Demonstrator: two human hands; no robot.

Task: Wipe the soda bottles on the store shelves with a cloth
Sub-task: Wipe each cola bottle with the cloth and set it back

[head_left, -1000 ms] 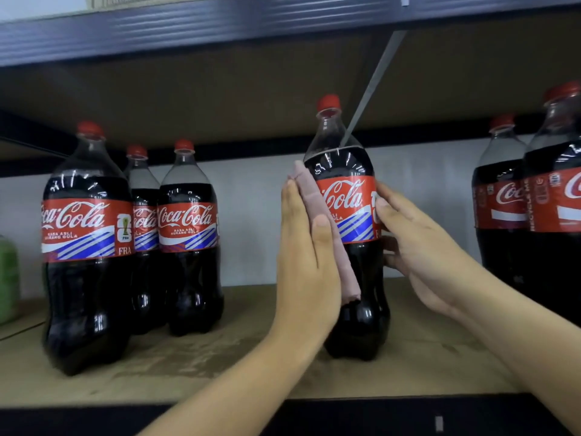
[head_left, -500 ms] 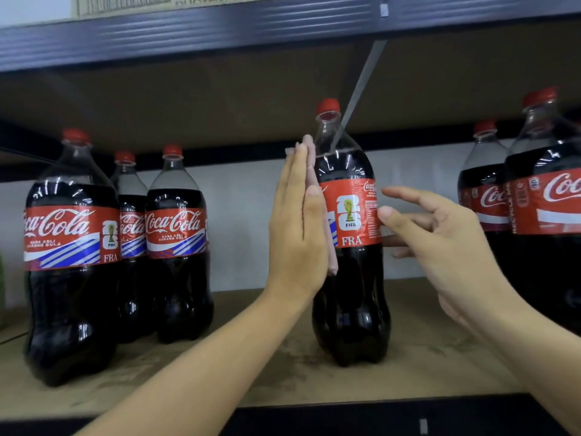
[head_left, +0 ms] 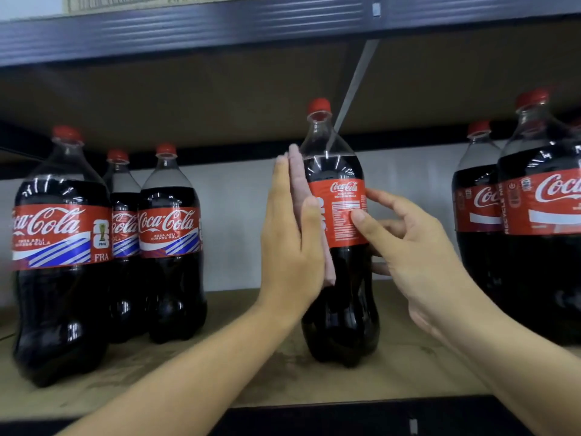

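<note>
Dim, soft picture; glare streaks on bottles (head_left: 338,171); edges bowed.

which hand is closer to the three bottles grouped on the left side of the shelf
Left. The left hand presses the cloth flat against the middle bottle on the side facing those three bottles. The right hand is on that bottle's far side.
</note>
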